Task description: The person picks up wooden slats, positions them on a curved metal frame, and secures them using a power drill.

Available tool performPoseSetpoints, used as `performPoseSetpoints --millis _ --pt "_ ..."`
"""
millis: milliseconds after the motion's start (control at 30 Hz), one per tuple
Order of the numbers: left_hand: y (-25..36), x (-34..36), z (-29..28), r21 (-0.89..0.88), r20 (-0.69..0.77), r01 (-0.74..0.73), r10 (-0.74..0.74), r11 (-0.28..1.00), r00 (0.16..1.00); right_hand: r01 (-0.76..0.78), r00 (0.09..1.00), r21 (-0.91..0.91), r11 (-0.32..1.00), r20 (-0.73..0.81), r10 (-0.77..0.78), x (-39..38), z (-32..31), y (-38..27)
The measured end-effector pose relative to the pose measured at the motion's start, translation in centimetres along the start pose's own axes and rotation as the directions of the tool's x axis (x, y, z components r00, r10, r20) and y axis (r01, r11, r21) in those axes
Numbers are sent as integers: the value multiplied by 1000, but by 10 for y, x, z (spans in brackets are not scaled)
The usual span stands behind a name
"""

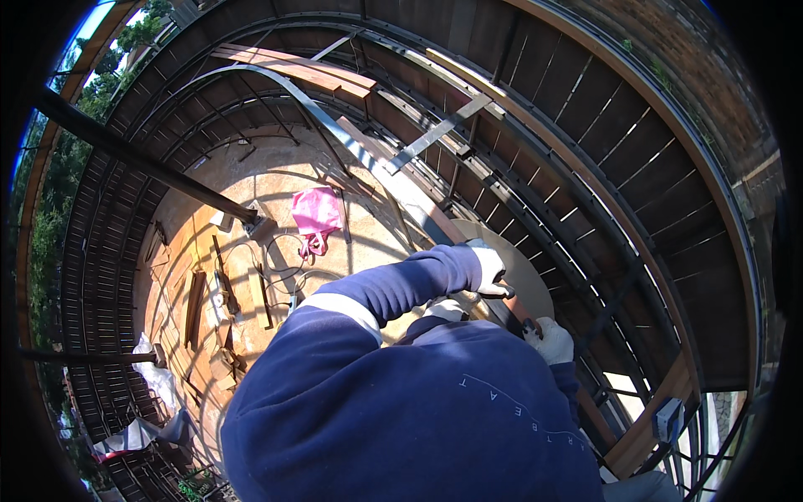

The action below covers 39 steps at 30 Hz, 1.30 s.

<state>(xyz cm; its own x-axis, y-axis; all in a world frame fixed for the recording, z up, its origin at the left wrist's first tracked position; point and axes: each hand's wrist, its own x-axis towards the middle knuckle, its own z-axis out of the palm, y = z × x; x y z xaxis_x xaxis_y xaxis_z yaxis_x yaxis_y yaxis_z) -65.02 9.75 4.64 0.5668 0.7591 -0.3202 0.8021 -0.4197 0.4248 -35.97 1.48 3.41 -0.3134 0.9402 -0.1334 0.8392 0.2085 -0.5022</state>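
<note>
My left hand (489,276), in a white glove at the end of a navy sleeve, curls over a reddish-brown board (515,308) right of centre. Lower right, my right gloved hand (549,341) closes around a small dark item on that board; its shape is unclear. Another white shape (445,308) beneath the left forearm is partly hidden, and I cannot tell what it is. A pale round surface (523,259) lies behind the hands, beside a long metal rail (431,209). My navy-clad torso fills the lower middle.
Curved dark slatted railings (636,167) ring a sunlit floor (180,234). Timber boards (284,63) rest atop the framework. A black pole (150,163) crosses the upper left. A pink bag (316,209), cables, timber offcuts (196,305) and white sheeting (163,376) lie below.
</note>
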Motion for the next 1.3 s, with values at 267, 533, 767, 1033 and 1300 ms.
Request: performPoseSetpoints --millis 267,533,767,1033,1300 --pt "-9 5 13 -19 -49 -52 51 998 998 -35 999 -6 999 -28 35 -5 -5 -10" --pt "-4 19 17 117 -33 -20 24 993 999 -94 988 -10 996 119 94 -6 -24 -2" --pt "-1 23 22 -52 -82 -70 66 996 994 -126 991 39 991 -31 128 -26 -21 5" --pt "9 16 14 -9 -39 -97 97 995 995 -289 677 29 957 -700 226 -117 -59 57" --pt "-28 33 31 -73 48 -41 45 996 998 -634 773 -202 746 -191 605 -162 -78 104"
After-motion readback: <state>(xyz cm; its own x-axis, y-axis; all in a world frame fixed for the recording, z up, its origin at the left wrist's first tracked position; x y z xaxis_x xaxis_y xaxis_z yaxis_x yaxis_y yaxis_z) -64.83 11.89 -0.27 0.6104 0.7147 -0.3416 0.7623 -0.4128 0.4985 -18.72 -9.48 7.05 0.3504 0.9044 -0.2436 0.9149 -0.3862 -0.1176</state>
